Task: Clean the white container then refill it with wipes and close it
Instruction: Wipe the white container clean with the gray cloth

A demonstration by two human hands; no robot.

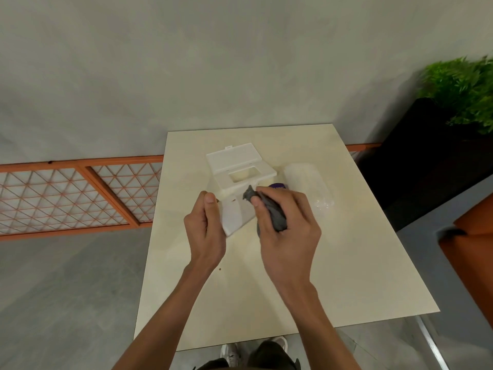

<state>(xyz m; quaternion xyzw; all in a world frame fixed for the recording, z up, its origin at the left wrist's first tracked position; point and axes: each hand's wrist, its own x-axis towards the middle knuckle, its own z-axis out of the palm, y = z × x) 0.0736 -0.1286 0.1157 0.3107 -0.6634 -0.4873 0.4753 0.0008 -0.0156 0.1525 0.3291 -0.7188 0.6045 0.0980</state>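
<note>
From the head view we count 2 hands, 1 white container [236,216], 1 lid [241,169], 1 grey cloth [276,216] and 1 clear pack of wipes [306,182], all over 1 cream table [320,263]. The white container sits tilted near the table's middle. Our left hand [205,236] grips its left end, thumb on top and fingers curled under. Our right hand [285,231] is closed round the bunched grey cloth, whose tip touches the container's upper right part. Just behind the container lies the lid, a white frame with 1 rectangular opening and 1 flap raised toward the far side. Just right of the container, partly behind the right hand, is the clear pack. It carries 1 purple label [278,186], and its writing is too blurred for us to read; we find no other legible text. Toward us from the container the tabletop runs bare to its near edge, where 2 shoes [229,352] show below. More bare top lies left of the container up to the left edge, and right of it beyond the pack. Far left of the container runs 1 orange lattice railing [80,193]. Far right stand 1 green plant [461,89] in 1 black planter [416,156] and 1 orange seat [474,236], well apart from the container.
</note>
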